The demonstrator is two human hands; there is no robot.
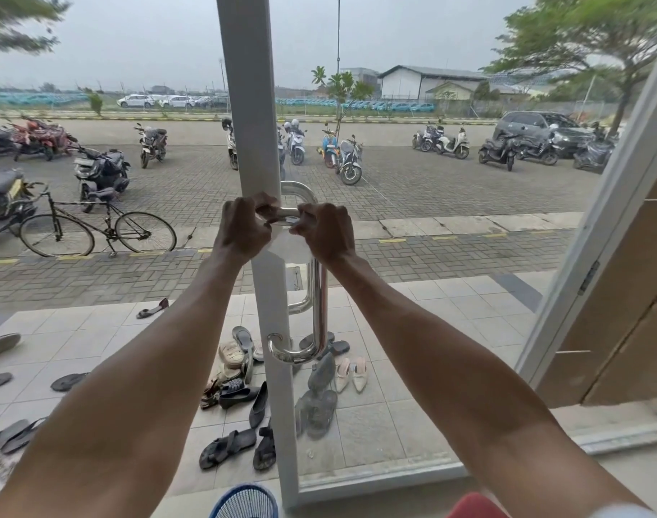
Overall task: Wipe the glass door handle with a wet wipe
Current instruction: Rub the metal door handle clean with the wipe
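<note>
Head view: both hands are raised in front of the handle's [319, 293] upper bend, fingers pinched on a pale, see-through wipe [287, 243] stretched between them. Left hand [244, 228] grips one edge, right hand [325, 233] the other, knuckles toward the camera, so the fingertips are hidden. The wipe is faint and hard to trace; it covers part of the steel bar. The handle runs down beside the white frame [256, 143], its lower curve bare. Shoes [237, 390] lie beyond the glass. A blue fan [244, 502] is cut off below.
</note>
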